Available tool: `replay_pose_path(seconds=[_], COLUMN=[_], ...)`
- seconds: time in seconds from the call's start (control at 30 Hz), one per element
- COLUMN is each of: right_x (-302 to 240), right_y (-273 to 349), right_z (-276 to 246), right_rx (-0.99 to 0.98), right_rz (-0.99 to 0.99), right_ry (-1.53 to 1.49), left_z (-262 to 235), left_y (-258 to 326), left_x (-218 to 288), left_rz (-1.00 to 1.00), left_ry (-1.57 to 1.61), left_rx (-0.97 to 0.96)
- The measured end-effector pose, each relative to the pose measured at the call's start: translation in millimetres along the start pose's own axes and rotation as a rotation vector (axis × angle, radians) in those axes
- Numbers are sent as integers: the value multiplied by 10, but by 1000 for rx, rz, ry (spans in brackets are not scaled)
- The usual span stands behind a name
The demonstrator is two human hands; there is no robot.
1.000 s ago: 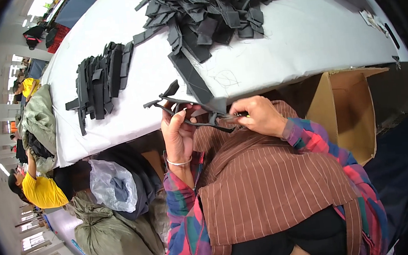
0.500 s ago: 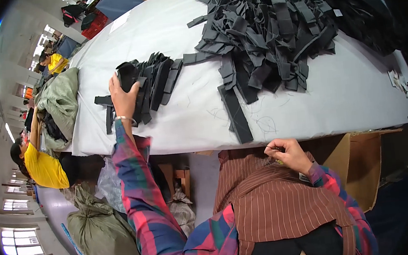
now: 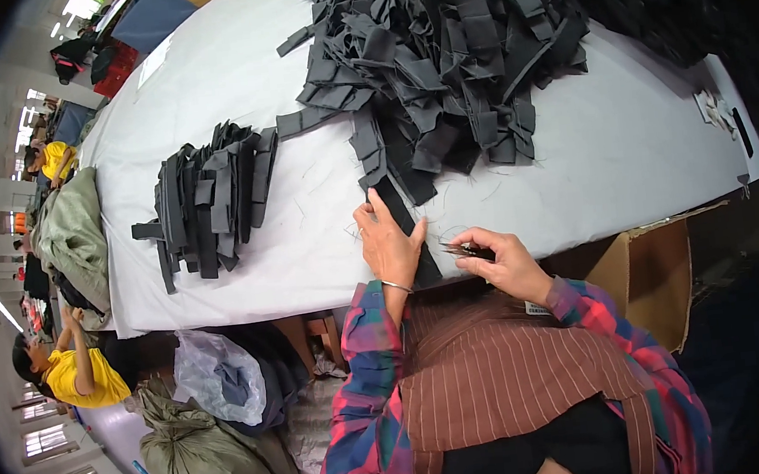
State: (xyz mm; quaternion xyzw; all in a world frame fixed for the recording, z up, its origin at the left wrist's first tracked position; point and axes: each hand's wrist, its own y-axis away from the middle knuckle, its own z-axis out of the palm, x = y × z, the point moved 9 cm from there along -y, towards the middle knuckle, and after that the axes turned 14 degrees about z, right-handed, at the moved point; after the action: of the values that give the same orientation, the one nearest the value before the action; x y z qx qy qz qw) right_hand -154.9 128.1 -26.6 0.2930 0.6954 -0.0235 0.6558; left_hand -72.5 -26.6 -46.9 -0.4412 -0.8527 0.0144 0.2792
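My left hand [image 3: 391, 245] lies over a dark grey fabric strip [image 3: 425, 267] at the front of the table. Its thumb and index finger are spread, and the strip passes beneath them. Just to the right, my right hand [image 3: 512, 265] is closed round small thread snips [image 3: 472, 251], their pointed tips toward the strip. Behind both hands rises a large loose heap of dark grey fabric strips [image 3: 444, 57]. A smaller stack of similar strips [image 3: 216, 198] lies to the left, laid roughly side by side.
Loose threads lie on the white table cover [image 3: 308, 253]. A black plastic bag [image 3: 650, 10] stands at the back right, a cardboard box [image 3: 657, 274] below the right edge. Sacks [image 3: 208, 445] stand on the floor at left. Two people in yellow [image 3: 82, 375] are beyond the table's left end.
My left hand has left the smaller stack and come right onto the single strip. My right hand has risen over the table edge, closer to the left. The view has shifted.
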Motion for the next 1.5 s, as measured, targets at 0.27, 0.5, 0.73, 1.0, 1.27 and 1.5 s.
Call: replay_pose_path(seconds=[0.27, 0.5, 0.73, 1.0, 1.27, 1.5], right_x=[-83, -324, -699, -530, -445, -514], right_y=[43, -18, -273, -800, -886, -519], right_z=[-159, -196, -292, -64, 146, 280], right_rx=[68, 202, 367, 266, 193, 283], right_rz=[-53, -222, -308, -92, -44, -309], right_ry=[50, 186, 413, 615, 686, 659], left_z=[48, 34, -346, -552, -508, -478], left_y=[447, 782, 493, 407, 429, 451], left_x=[-400, -198, -42, 132, 84, 37], left_rz=[-637, -619, -46, 183, 169, 127], left_ry=[1403, 1780, 469, 29, 63, 53], left_rx=[-61, -15, -124, -207, -190, -176])
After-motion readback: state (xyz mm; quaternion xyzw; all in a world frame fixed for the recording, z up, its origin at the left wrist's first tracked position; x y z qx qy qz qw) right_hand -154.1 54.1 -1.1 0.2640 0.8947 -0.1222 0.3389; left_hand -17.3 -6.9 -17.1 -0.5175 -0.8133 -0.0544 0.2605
